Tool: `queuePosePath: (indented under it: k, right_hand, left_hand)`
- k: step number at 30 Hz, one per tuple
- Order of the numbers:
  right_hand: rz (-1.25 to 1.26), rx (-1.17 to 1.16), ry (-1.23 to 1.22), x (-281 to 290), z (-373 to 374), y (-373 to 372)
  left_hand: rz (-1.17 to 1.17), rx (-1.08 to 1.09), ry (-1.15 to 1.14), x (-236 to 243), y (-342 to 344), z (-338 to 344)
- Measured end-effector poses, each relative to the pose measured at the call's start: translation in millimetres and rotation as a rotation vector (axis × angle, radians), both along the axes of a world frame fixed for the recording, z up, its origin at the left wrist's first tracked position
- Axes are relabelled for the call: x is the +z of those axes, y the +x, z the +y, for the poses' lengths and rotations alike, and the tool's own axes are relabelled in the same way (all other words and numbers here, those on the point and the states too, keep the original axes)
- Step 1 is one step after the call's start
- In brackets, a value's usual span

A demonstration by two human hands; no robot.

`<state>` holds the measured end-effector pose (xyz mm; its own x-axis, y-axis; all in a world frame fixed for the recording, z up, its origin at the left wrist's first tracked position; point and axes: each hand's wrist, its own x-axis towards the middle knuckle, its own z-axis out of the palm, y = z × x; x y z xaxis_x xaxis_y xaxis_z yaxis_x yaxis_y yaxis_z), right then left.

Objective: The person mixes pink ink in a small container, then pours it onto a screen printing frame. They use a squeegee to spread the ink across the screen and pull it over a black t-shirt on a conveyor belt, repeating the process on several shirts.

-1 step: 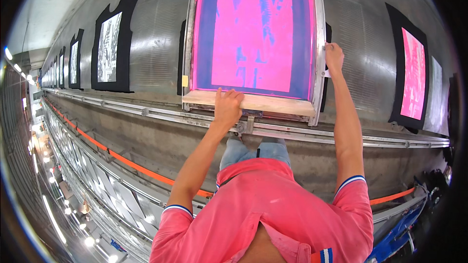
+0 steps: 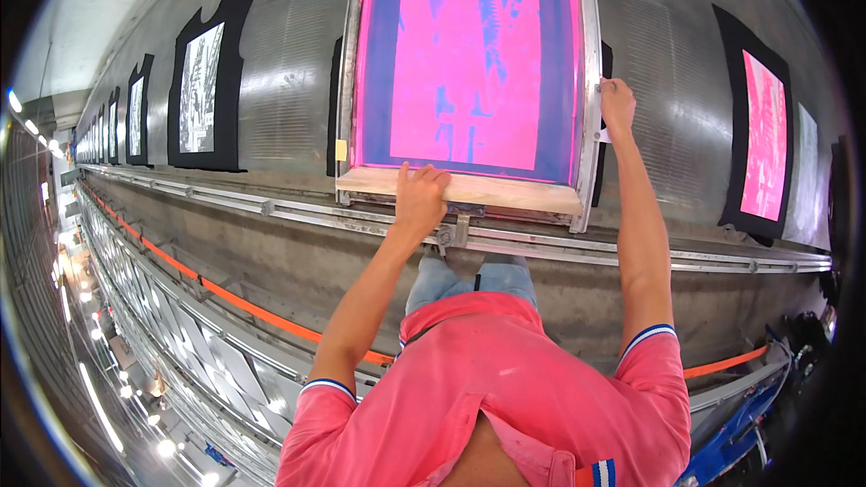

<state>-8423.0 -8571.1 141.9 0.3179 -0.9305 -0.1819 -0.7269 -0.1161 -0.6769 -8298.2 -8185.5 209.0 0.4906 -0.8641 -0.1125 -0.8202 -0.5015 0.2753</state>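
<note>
A printing screen (image 2: 465,72) in a metal frame (image 2: 592,54) lies before me over the long metal table. Its mesh is blue, with a bright pink picture area in the middle. Along its near end runs a wooden squeegee (image 2: 514,192); its lower edge is hidden. My left hand (image 2: 420,203) is closed over the squeegee's wooden bar, left of its middle, fingertips on the far side. At the frame's right side, my right hand (image 2: 619,110) grips the metal rail with bent fingers. Black cloth edges peek out from under the frame on both sides.
Black shirt pieces with grey-white prints (image 2: 200,90) line the table to the left. On the right lies a black piece with a pink print (image 2: 763,140). A metal rail (image 2: 352,222) follows the table's near edge. Behind me runs an orange strip (image 2: 244,293) beside metal racks.
</note>
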Motion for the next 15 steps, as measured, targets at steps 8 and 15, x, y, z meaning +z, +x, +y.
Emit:
queuePosePath:
  k: [8, 15]
  right_hand:
    - [0.021, -0.006, -0.006, 1.0, 0.3, 1.0]
    - [-0.003, 0.035, -0.070, -4.1, -2.5, -2.7]
  left_hand:
    - [0.011, -0.015, -0.013, -1.4, 2.5, 0.9]
    - [0.029, -0.019, -0.017, -2.6, 4.8, -0.1]
